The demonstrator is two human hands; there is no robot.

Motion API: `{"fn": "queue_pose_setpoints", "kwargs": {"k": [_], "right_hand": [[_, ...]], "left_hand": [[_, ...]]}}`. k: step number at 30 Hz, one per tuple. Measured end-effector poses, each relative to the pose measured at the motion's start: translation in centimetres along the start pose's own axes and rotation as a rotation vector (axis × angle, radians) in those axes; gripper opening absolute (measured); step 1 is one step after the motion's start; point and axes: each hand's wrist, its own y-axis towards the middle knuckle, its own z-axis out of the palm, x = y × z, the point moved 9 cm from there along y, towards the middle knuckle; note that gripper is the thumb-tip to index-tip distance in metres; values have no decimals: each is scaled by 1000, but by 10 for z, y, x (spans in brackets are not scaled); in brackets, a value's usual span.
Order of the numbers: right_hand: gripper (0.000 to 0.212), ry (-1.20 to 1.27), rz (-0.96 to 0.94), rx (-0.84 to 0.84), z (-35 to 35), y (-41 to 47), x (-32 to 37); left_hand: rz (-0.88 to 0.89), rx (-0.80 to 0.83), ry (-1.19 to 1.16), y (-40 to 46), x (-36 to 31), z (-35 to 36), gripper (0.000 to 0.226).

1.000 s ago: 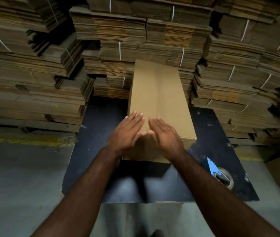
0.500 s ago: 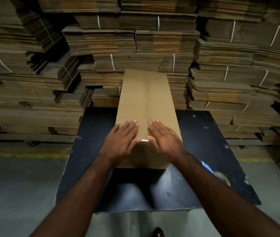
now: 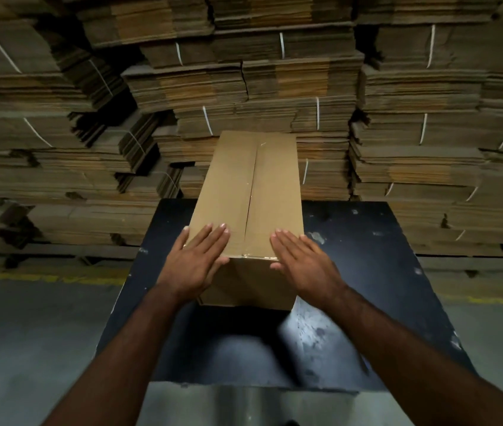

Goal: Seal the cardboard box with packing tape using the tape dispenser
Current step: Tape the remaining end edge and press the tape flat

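Both hands have slid apart since earlier; left hand (image 3: pixel 196 261) flat, fingers straight, on cardboard box (image 3: pixel 245 192) top near its left edge; right hand (image 3: pixel 301 265) flat at right edge; box stands mid-table (image 3: pixel 367 272), seam taped.

The box (image 3: pixel 245 192) stands on the table (image 3: pixel 367 256), with cardboard stacks (image 3: pixel 274 87) behind it.

We extend both bare forearms forward from 6 o'clock toward 12 o'clock. Our left hand (image 3: pixel 196 261) lies flat, palm down, fingers straight and together. Our right hand (image 3: pixel 304 265) lies likewise, fingers pointing to 11 o'clock. The hands are apart.
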Motion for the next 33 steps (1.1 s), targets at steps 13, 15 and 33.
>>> {"fn": "queue_pose_setpoints", "kwargs": {"k": [13,15,33], "right_hand": [[51,153,-192,-164,5,-19,-23],[52,181,-173,-194,2,-25,-29],[46,1174,820,-507,9,-102,-52]], "left_hand": [[-76,-37,10,10,-57,5,54],[-71,-21,-4,9,-60,2,55],[-114,-359,-84,52,-153,-2,48]]}}
